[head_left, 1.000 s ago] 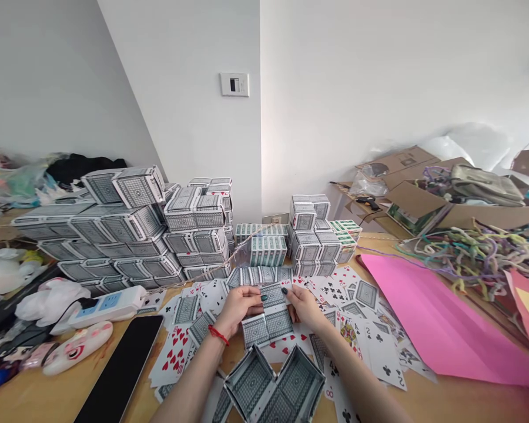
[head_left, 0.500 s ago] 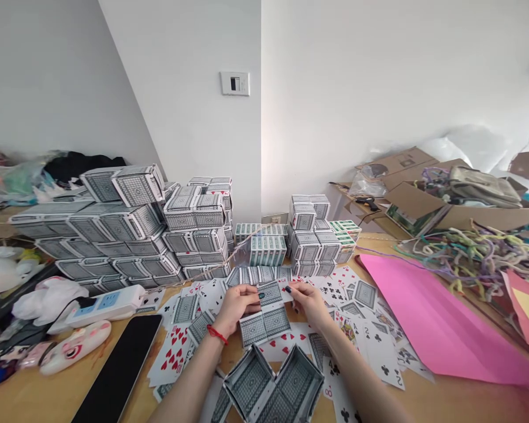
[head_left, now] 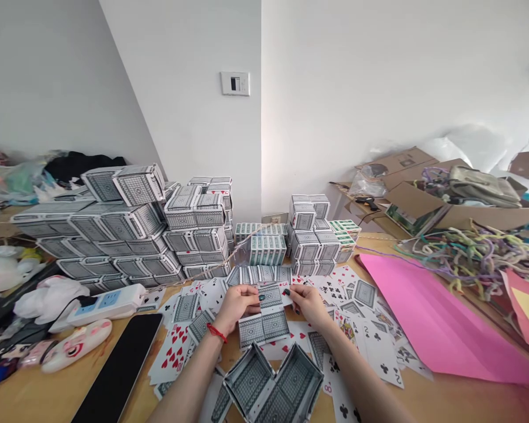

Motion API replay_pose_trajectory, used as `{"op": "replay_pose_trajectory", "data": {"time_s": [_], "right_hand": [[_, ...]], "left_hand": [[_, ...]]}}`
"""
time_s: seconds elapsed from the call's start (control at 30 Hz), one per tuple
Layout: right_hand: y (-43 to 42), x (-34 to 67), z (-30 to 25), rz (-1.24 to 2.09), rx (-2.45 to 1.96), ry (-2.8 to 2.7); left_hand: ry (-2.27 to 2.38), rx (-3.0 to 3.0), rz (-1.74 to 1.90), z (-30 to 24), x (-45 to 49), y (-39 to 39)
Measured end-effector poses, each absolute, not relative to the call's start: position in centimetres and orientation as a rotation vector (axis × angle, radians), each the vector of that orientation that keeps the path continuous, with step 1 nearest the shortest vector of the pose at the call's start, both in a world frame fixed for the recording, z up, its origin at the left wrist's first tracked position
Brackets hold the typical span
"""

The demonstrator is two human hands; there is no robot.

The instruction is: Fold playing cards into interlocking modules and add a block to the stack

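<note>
1. Near the worktop's (head_left: 48, 393) front edge, at its middle, I see both hands pinched on one folded card piece (head_left: 271, 295); the left hand (head_left: 235, 305) has it by its left side, the right hand (head_left: 306, 302) by its right, thumbs on top with dark nails showing.
2. Both hands are closed on that piece, fingers curled under it; I judge the two-sided grip is there to keep the stiff folds square.
3. Just in front of the hands, touching the held piece as far as I can tell, sit two joined card cubes (head_left: 264, 328), backs outward.
4. Closer to the front edge stands an open card box (head_left: 273, 385), its walls tilted outward in a V, hollow side up.
5. Loose cards (head_left: 370, 341) lie flat and overlapping around the hands, some face up in red and black, some showing the grey lattice back; they look thin and glossy.
6. Along the back edge on the left, finished blocks (head_left: 127, 229) are stacked like bricks.
7. Towards the right edge lies a smooth pink sheet (head_left: 427, 317), with tangled fuzzy cords (head_left: 476, 249) behind it.
8. Towards the front left corner lie a flat black slab (head_left: 119, 370) and a white power strip (head_left: 108, 304).
</note>
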State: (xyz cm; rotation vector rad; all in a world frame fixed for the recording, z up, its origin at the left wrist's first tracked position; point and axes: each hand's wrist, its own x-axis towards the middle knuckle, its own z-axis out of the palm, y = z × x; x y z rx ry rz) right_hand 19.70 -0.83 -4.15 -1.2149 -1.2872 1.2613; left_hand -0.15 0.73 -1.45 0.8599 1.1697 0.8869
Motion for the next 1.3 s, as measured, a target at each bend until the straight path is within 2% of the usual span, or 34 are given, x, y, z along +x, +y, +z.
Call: {"op": "replay_pose_trajectory", "data": {"time_s": [0.13, 0.37, 0.57, 0.7, 0.9, 1.0, 1.13, 1.3], "right_hand": [[-0.9, 19.5, -4.7, 1.189, -1.282, -1.36], [-2.2, 17.6, -3.8, 0.525, -1.409, -1.818], [-3.1, 15.9, -3.4, 0.376, -1.609, -2.004], [-2.7, 16.5, -3.2, 0.543, -1.501, -1.828], [-1.2, 18.9, -3.5, 1.432, -1.213, -1.148], [-1.1, 18.8, -3.6, 1.694, -1.053, -0.916], [-1.2, 18.1, -3.5, 1.805, -1.004, -0.863], [-1.0, 17.5, -3.8, 1.646, -1.123, -0.956]], "left_hand": [[1.187, 0.879, 0.894, -1.6, -0.2, 0.8], [1.19, 0.93, 0.883, -1.8, 0.0, 0.7], [1.187, 0.94, 0.881, -1.8, -0.1, 0.8], [1.19, 0.923, 0.886, -1.7, -0.1, 0.7], [1.172, 0.877, 0.889, -1.8, -0.5, 1.0], [1.15, 0.866, 0.876, -1.9, -0.7, 1.0], [1.129, 0.867, 0.874, -1.8, -0.7, 0.9], [1.11, 0.888, 0.878, -1.5, -0.6, 0.8]]}}
